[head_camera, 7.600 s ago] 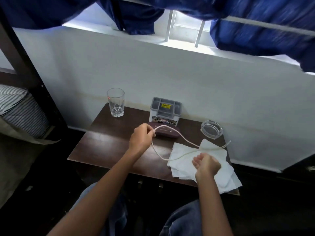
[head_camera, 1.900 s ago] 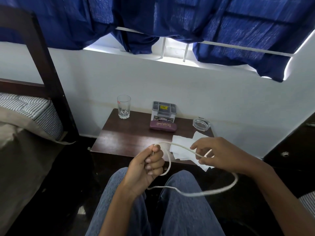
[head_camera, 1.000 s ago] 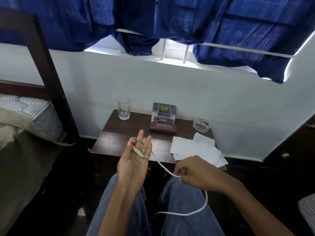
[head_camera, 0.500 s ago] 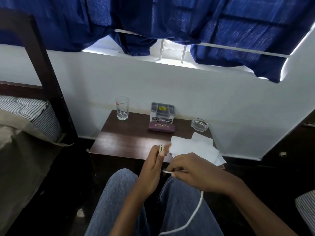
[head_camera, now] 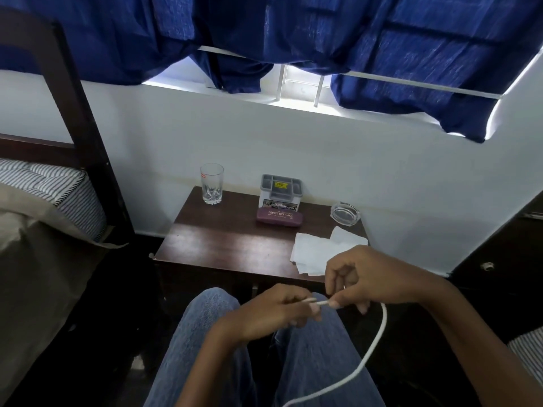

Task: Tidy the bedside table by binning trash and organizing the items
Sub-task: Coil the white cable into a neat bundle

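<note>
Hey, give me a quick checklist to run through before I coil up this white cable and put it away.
1. Both hands on the cable: ok. The left hand and right hand pinch it close together above the lap.
2. Cable clear of table items: ok. It hangs over the knees, touching nothing on the table.
3. Loose end in sight: cannot tell. It runs off the bottom of the picture.
4. Room in the organizer: cannot tell. Its compartments are too small to judge.
5. Tissues binned: not ok. They lie on the table's right front corner.
</note>
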Motion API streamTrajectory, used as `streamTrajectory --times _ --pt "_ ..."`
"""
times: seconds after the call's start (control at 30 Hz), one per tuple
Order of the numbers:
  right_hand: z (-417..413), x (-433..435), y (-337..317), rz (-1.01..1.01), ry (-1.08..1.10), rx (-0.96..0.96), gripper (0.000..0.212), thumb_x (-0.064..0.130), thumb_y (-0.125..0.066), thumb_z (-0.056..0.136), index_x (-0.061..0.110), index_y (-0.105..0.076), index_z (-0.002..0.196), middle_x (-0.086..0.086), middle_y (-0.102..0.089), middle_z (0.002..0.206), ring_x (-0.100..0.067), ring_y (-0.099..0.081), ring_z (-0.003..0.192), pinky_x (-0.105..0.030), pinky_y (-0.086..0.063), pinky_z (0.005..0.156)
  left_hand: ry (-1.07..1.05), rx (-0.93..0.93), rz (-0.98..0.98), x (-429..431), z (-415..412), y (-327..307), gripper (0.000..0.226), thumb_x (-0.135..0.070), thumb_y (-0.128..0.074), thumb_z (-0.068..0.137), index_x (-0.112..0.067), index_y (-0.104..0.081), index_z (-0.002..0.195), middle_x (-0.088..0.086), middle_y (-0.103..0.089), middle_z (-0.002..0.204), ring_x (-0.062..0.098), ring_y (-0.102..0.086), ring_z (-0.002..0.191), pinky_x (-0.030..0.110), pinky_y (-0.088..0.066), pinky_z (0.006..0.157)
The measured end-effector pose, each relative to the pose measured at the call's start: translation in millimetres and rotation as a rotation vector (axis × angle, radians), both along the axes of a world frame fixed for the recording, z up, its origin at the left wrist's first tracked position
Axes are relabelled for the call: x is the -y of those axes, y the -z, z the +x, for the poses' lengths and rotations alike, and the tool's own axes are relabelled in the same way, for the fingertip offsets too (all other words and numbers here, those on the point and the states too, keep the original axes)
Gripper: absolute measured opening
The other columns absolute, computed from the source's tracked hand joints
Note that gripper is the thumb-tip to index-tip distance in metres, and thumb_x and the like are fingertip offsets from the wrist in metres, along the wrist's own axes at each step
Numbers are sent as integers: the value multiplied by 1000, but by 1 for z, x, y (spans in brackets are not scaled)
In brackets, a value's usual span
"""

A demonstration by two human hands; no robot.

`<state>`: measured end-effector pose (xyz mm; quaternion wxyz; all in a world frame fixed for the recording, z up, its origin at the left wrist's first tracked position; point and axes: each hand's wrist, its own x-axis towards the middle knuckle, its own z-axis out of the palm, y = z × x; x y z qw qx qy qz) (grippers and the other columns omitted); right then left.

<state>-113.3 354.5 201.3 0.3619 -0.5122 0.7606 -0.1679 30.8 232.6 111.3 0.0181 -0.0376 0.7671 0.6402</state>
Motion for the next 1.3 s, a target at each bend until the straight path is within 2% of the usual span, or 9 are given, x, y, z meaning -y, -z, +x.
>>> streamTrajectory --times 0.17,0.27,0.4,0.6,0.7,0.77,0.93,1.1,1.3 --pt "-8 -5 -5 53 -35 -34 14 8 -71 79 19 -63 76 14 -63 56 -2 -58 51 -12 -45 57 78 71 105 10 5 5 29 -27 -43 99 -20 -59 75 -15 -41 49 0 -33 47 16 -28 51" --pt "-9 -4 -2 -12 -10 -20 13 4 -66 82 17 -66 77 13 -65 64 -5 -60 57 -21 -49 62 -60 73 148 9 0 10 33 -24 -39 100 -18 -51 70 -15 -38 47 -1 -30 44 13 -25 47" --pt "-13 -3 5 -29 10 2 30 -2 -44 91 11 -70 82 0 -62 97 -14 -63 76 -28 -51 67 -307 52 77 8 -7 16 36 -20 -39 99 -18 -44 63 -16 -37 42 -2 -30 39 14 -25 45" --pt "-16 2 14 -109 275 48 29 21 -45 96 3 -67 89 3 -68 86 -20 -69 72 -32 -55 72 -631 3 79 10 -15 21 39 -18 -45 95 -18 -37 56 -13 -32 42 4 -27 42 21 -23 46" --pt "-11 7 25 -274 415 195 8 6 -58 89 -2 -58 91 -13 -68 86 -24 -68 59 -29 -55 58 -579 29 406 10 -16 17 34 -16 -37 97 -14 -39 63 -12 -28 41 2 -21 35 14 -18 35" --pt "-13 9 33 -362 566 367 14 -6 -58 85 1 -54 96 -17 -66 79 -22 -63 47 -31 -55 51 -515 12 709 16 -14 16 34 -18 -36 95 -16 -40 61 -12 -25 40 1 -19 31 14 -15 32" --pt "-22 7 49 -297 704 644 7 -1 -63 82 5 -59 82 -16 -64 72 -13 -48 37 -25 -47 43 -287 -167 1366 32 -3 18 27 -19 -71 72 -16 -49 58 -10 -25 42 4 -14 37 17 -21 33" --pt "-14 9 57 -211 487 430 10 -3 -69 77 -2 -63 85 -8 -64 65 -14 -49 40 -24 -46 43 -246 -301 1485 39 1 22 29 -14 -78 68 -16 -50 62 -8 -29 45 4 -15 41 17 -28 37" --pt "-11 14 67 -376 500 177 11 3 -70 79 6 -62 86 -9 -62 67 -18 -58 41 -25 -50 46 -384 -404 1558 43 2 24 30 -23 -35 95 -18 -49 69 -9 -36 53 5 -27 43 18 -36 45"
